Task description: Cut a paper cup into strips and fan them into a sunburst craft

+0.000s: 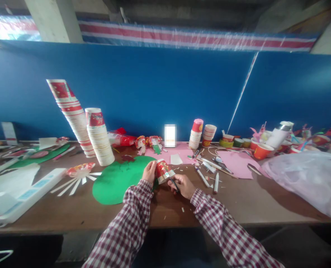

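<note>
My left hand (pixel 149 172) grips a red patterned paper cup (pixel 163 169) by its left side, above the brown table. In my right hand (pixel 183 185) is a pair of scissors (pixel 175 185), dark-handled, with the fingers closed round the handles. The scissors meet the cup's lower right edge; whether the blades are open there I cannot tell. Left of my left hand lies a green paper sheet (pixel 117 182) with a rounded outline. Beyond it, a cup cut into white strips (pixel 80 172) lies splayed on the table.
Two tall stacks of paper cups, one leaning (pixel 74 115) and one shorter (pixel 98 137), stand at left. Smaller cup stacks (pixel 196 134) stand at the back. Markers (pixel 216 183), pink paper (pixel 235 163) and a plastic bag (pixel 305 178) lie at right. A white power strip (pixel 31 195) lies at left.
</note>
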Action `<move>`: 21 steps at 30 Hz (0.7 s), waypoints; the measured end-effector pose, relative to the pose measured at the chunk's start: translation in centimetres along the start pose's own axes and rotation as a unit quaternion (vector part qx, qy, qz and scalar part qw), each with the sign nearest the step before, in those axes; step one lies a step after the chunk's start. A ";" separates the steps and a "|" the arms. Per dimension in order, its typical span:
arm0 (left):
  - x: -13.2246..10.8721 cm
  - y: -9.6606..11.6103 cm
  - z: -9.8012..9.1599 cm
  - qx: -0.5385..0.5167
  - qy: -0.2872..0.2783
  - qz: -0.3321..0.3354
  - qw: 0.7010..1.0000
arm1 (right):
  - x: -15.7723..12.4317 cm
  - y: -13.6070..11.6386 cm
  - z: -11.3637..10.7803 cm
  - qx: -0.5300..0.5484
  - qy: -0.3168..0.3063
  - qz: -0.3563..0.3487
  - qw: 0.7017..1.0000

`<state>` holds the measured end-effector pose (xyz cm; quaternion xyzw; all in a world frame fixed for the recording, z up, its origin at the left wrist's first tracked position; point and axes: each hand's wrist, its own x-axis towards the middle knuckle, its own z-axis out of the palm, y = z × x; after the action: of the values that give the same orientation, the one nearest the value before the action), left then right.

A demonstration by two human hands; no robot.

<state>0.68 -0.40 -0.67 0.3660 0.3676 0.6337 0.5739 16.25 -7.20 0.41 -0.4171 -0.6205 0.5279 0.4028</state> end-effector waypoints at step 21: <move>0.0 0.0 -0.1 0.020 -0.006 0.011 1.000 | 0.2 0.2 0.1 0.032 0.000 -0.015 0.999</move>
<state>0.61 -0.36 -0.74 0.3853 0.3728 0.6306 0.5612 16.10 -7.05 0.21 -0.3944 -0.6094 0.5417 0.4238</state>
